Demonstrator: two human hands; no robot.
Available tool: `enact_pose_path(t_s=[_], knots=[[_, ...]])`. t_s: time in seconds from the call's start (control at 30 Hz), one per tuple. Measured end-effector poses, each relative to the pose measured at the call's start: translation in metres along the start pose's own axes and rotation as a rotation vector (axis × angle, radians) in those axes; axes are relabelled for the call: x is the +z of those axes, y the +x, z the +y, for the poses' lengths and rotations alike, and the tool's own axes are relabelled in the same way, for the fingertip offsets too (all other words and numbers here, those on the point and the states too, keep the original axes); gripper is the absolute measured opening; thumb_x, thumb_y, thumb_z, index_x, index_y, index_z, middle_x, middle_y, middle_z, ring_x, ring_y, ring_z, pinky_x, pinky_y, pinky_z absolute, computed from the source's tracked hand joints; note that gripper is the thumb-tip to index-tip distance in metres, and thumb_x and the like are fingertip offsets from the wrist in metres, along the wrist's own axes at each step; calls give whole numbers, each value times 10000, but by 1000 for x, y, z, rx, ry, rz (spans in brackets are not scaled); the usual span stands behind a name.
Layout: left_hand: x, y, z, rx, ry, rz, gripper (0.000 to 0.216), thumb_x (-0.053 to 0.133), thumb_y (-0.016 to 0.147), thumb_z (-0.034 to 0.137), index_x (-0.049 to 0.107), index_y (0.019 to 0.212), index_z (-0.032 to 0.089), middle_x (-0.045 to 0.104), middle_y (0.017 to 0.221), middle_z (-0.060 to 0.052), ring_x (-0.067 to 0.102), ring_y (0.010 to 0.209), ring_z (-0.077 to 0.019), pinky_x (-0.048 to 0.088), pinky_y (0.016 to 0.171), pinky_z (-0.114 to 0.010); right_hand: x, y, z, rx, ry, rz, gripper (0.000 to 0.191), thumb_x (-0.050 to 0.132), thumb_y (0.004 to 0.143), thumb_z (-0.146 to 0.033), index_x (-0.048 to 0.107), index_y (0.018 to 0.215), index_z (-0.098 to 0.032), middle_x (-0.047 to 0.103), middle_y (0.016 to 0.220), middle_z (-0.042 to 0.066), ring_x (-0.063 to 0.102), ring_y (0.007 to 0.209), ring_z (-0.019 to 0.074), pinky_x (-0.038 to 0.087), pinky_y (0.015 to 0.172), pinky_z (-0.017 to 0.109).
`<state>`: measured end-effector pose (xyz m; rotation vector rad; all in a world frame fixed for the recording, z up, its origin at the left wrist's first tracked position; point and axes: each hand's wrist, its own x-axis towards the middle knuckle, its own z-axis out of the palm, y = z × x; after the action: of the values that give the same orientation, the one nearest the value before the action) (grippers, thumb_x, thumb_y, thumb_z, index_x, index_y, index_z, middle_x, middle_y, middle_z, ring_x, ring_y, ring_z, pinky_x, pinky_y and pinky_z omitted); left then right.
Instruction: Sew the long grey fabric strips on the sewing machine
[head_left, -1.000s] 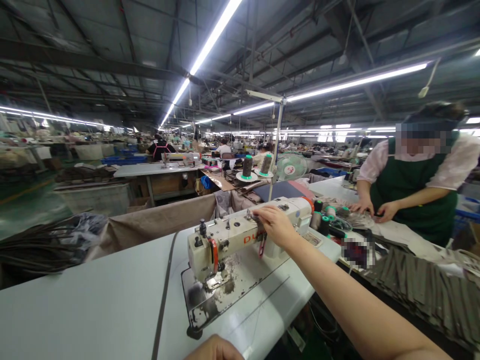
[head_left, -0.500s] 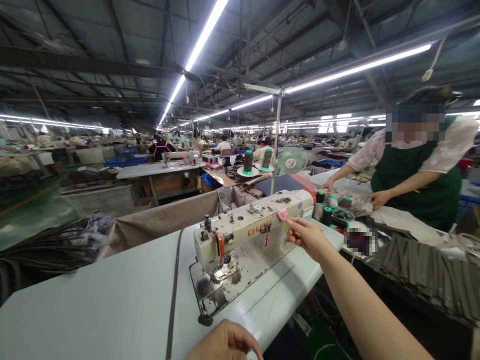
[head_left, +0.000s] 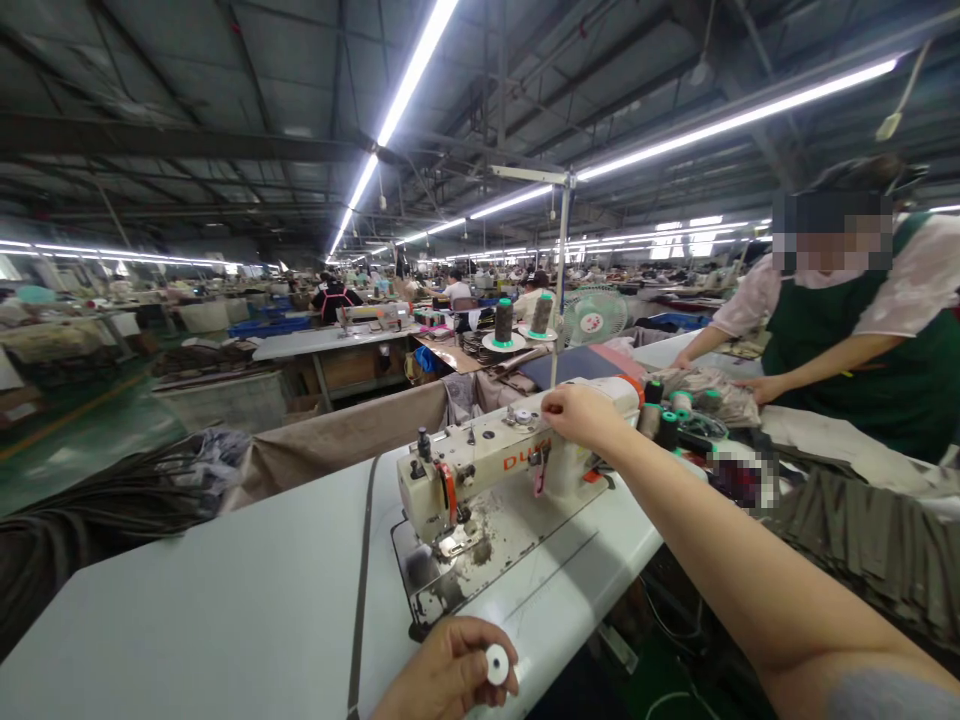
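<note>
My left hand (head_left: 442, 668), low in the view in front of the sewing machine, pinches a small white bobbin (head_left: 496, 664) with a dark centre hole between thumb and fingers. My right hand (head_left: 589, 415) reaches over the top of the cream sewing machine (head_left: 480, 462), its fingertips drawn together near the round metal winder parts (head_left: 522, 415). What those fingers hold, if anything, is hidden. A pink strip (head_left: 539, 483) hangs on the machine's front below the orange lettering. The needle area has no fabric under it.
The machine stands on a pale tabletop (head_left: 247, 600). Dark thread cones (head_left: 503, 324) sit on a stand behind it. More spools (head_left: 669, 430) lie to the right. A co-worker in a green apron (head_left: 832, 350) handles fabric there, beside stacked dark strips (head_left: 862, 540).
My right hand has moved up and left from the pink piece onto the machine's top; that piece is out of sight. My left hand has risen, showing the bobbin fully.
</note>
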<state>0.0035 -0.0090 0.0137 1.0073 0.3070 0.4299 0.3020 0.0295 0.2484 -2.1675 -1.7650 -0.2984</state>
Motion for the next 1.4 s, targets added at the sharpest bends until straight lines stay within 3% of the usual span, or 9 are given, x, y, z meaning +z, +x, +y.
enact_pose_path(t_s=[0.2,0.3,0.43,0.6,0.73,0.93,1.1,1.27,1.4], knots=[[-1,2,-5,-36,0,14,631,915,651,628,776,960,95,735,813,-134,646,662,-156,392,621,-245,1,10,-18,-210,-13,-93,194,659,888,-167,835,940,-230,801,1054,37,725,942,187,474,791,218],[1,1,-5,3,-15,98,613,919,648,624,784,958,113,720,804,-115,631,685,-153,395,653,-258,2,16,-20,-161,-36,-70,231,610,957,-221,816,1059,-200,773,1202,101,724,1043,226,504,864,251],[-2,3,-6,43,-68,173,611,935,615,624,791,945,130,691,774,-93,598,676,-144,402,648,-260,-2,24,-20,-61,-89,-90,227,644,892,-154,820,1034,-135,772,1199,213,739,1080,323,548,904,350],[-13,10,-10,81,-104,191,606,944,597,610,798,943,134,689,794,-98,644,752,-191,513,742,-314,-7,26,-24,-118,-75,-135,223,672,871,-192,837,1021,-212,820,1137,137,752,1094,308,573,908,332],[-12,12,-12,170,-157,280,578,947,608,584,800,954,145,688,826,-85,690,866,-224,563,872,-349,-8,28,-21,-92,-96,-119,298,648,876,-131,811,1124,-101,789,1186,238,744,1129,343,577,931,364],[-6,14,-15,209,-243,374,584,987,512,566,791,879,156,672,769,-60,705,842,-221,585,753,-280,-9,30,-19,-135,-72,-150,236,678,874,-176,836,1048,-199,830,1128,135,763,1095,299,588,906,315],[-11,16,-16,205,-262,429,616,994,447,584,787,838,156,676,752,-49,721,874,-227,589,767,-261,-6,28,-19,-96,-85,-132,345,661,858,-108,785,1177,-65,795,1165,257,750,1134,355,598,920,377],[-14,17,-20,220,-254,435,622,1002,444,569,793,869,166,678,753,-49,726,874,-244,583,742,-268,-4,29,-22,-134,-47,-150,296,675,871,-152,807,1133,-115,822,1132,187,771,1094,296,602,893,302],[-17,18,-23,219,-265,462,617,1011,430,554,805,882,189,690,776,-54,725,907,-256,582,737,-274,-3,26,-20,-85,-71,-113,294,657,943,-174,754,1197,-62,790,1214,204,743,1156,302,590,984,417]])
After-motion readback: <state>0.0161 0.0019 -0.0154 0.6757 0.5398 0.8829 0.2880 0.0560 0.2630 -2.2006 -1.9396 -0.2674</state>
